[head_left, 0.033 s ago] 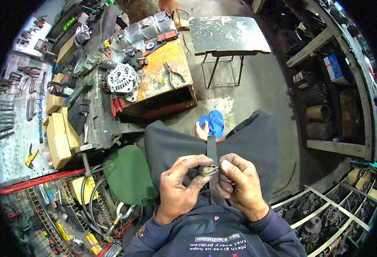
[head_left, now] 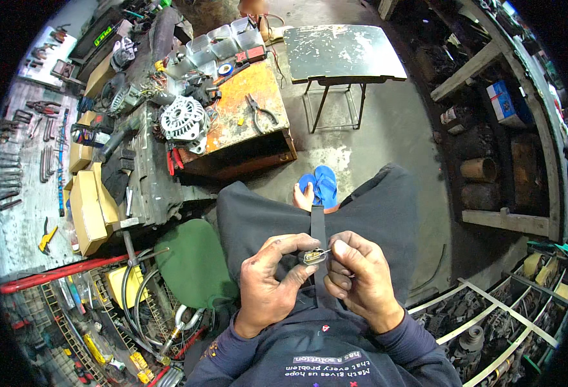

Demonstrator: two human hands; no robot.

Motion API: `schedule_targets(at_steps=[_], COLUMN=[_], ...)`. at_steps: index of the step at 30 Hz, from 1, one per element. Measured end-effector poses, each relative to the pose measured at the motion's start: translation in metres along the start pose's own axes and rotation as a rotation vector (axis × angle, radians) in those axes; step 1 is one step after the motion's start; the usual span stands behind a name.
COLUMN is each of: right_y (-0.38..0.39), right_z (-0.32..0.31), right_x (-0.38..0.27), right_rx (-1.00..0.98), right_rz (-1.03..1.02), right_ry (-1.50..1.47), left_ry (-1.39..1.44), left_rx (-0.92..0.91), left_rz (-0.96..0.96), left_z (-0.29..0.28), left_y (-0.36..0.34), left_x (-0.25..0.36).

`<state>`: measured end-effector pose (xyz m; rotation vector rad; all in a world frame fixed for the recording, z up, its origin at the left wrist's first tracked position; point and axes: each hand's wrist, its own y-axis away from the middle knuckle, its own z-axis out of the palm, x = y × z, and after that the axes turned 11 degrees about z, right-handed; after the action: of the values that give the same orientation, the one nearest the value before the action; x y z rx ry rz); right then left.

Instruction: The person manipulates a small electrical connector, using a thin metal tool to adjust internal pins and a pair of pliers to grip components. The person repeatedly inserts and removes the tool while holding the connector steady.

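Between the thumb and fingers of my left hand sits a small dark oval connector with brass-coloured metal inside its open face. My right hand, its thumb and forefinger pinched together, holds a thin metal pin whose end reaches the connector's edge. Most of the pin is hidden by my fingers. Both hands are in front of my torso, above my lap. Ahead and to the left, an alternator rests on the worn orange bench, with open-jawed pliers to its right.
A scratched folding table stands ahead. On my left are a green stool seat, a cardboard box and a wall board of hand tools. Wooden shelves and a metal rack of dark parts line the right.
The connector has shifted slightly to the left in my left hand, and a bit more of the thin pin shows at its edge. My hands otherwise keep their places.
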<state>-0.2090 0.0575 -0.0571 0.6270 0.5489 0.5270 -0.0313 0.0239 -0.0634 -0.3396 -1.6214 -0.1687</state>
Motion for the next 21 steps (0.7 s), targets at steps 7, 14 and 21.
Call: schedule_targets(at_steps=[7, 14, 21], right_y=[0.006, 0.034, 0.018], right_z=[-0.019, -0.024, 0.005], right_x=[-0.022, -0.025, -0.030], right_rx=[0.007, 0.297, 0.220], right_rz=[-0.120, -0.329, -0.852], right_ry=[-0.053, 0.437, 1.021], left_ry=[-0.403, -0.325, -0.037], left_rx=[0.303, -0.436, -0.086], left_rz=[0.430, -0.518, -0.042], left_z=[-0.034, -0.070, -0.042], left_y=[-0.030, -0.023, -0.019], left_x=[0.026, -0.037, 0.005])
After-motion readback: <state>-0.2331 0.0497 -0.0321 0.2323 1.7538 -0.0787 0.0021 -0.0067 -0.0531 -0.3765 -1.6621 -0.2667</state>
